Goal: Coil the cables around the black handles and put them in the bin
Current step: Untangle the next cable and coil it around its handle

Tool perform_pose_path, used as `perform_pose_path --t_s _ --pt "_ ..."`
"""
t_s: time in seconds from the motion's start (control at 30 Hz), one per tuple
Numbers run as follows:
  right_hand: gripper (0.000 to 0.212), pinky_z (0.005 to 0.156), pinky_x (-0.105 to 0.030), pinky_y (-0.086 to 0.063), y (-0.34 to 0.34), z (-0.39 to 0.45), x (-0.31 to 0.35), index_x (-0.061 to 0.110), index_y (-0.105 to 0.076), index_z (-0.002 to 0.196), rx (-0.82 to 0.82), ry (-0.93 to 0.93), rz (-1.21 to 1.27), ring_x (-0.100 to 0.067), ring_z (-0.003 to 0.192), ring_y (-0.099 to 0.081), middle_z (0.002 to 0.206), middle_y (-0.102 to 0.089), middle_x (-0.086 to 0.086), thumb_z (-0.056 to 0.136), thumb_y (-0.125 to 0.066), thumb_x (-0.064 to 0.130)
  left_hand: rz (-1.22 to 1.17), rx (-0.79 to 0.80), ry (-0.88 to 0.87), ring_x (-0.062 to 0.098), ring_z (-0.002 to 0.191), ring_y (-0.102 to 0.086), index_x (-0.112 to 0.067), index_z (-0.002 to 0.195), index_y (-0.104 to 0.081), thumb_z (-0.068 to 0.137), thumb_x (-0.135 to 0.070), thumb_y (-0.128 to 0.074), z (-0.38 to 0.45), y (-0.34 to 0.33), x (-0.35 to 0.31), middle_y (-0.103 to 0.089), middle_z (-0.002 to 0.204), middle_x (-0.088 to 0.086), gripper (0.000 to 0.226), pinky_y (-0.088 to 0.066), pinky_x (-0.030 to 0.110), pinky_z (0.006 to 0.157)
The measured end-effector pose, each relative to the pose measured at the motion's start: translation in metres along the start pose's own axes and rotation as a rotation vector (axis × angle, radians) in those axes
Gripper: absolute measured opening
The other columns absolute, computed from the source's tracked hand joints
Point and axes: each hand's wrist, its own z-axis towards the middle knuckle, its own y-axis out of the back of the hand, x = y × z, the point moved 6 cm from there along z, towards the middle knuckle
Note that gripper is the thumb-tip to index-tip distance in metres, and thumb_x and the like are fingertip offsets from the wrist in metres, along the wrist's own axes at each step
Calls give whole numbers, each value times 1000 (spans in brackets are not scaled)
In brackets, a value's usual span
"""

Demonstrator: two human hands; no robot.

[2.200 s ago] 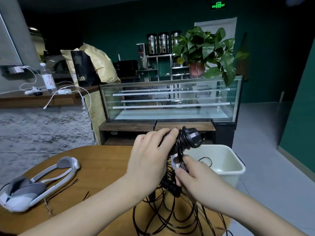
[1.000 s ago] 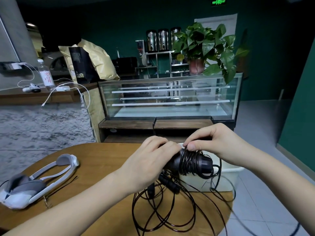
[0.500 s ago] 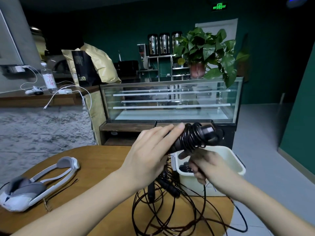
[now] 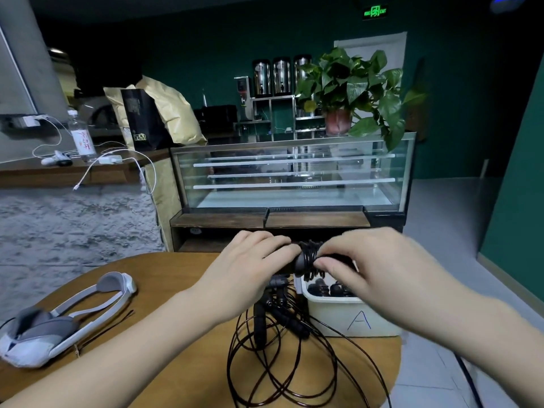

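A blue hand-drawn letter "A" is marked on the near wall of the white bin (image 4: 329, 316), and a green sign (image 4: 374, 11) lit with "EXIT" is seen high on the far wall; red writing on the water bottle (image 4: 81, 134) label cannot be read. A black handle (image 4: 297, 262) is held level above the round wooden table (image 4: 164, 278), just over the bin's near-left corner. It is gripped at its left end by the left hand (image 4: 250, 272), whose fingers are curled over it with the forearm reaching in from the lower left. Turns of thin black cable (image 4: 310, 254) are wound round the handle between the two hands. The right hand (image 4: 368, 263), blurred, is laid over the right end with its fingertips pinched at the coil. Below the grip, loose loops of the cable are piled on the table beside further black handles (image 4: 260, 322). Coiled handles (image 4: 323, 288) are seen inside the bin. Well to the left of the grip, a white and grey headset (image 4: 59, 316) is laid on the table.
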Motion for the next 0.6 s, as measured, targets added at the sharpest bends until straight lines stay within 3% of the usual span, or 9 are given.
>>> perform_pose_path --t_s 0.1,0.17,0.23,0.33,0.43,0.53,0.6 --pt "41 51 -20 -38 9 11 -8 43 -67 91 -82 173 -97 -2 69 -55 79 -61 20 89 -35 68 -47 -7 -118 28 117 -54 -17 135 -46 83 3 -56 -6 1 -7 -59 135 4 56 -46 42 94" --pt "42 48 -17 -30 9 19 -16 44 -68 87 -92 205 -103 1 63 -47 75 -58 20 87 -36 71 -77 -33 -161 31 117 -55 -14 136 -46 83 6 -65 -8 3 -12 -60 136 7 59 -47 45 95" --pt "37 52 -16 -30 4 24 -22 45 -68 89 -73 240 -12 2 66 -47 75 -54 23 87 -41 70 -115 -74 -197 34 117 -57 -12 135 -48 89 5 -64 -10 7 -18 -62 136 11 52 -47 47 95" --pt "28 66 -19 -44 -10 30 -31 43 -71 98 55 253 256 0 81 -57 83 -55 24 92 -50 60 -152 -133 -271 36 117 -58 -8 132 -51 103 1 -45 -16 12 -29 -63 135 14 31 -46 47 99" --pt "21 76 -12 -44 -21 30 -36 38 -75 100 143 204 456 -6 89 -62 88 -63 20 90 -59 46 -228 -174 -272 34 121 -56 -9 132 -51 106 -2 -37 -18 17 -32 -59 139 11 31 -44 45 102" --pt "19 80 -12 -46 -33 29 -39 32 -76 101 178 139 604 -4 92 -67 93 -70 21 91 -61 37 -350 -290 -220 35 120 -58 -15 140 -37 98 5 -55 -16 25 -30 -52 142 10 51 -46 49 100" --pt "11 83 -20 -51 -41 25 -40 29 -75 99 186 113 693 -3 93 -69 93 -74 14 89 -70 32 -380 -344 -181 35 122 -58 -13 144 -39 87 16 -66 -14 30 -29 -53 141 10 70 -48 51 98"
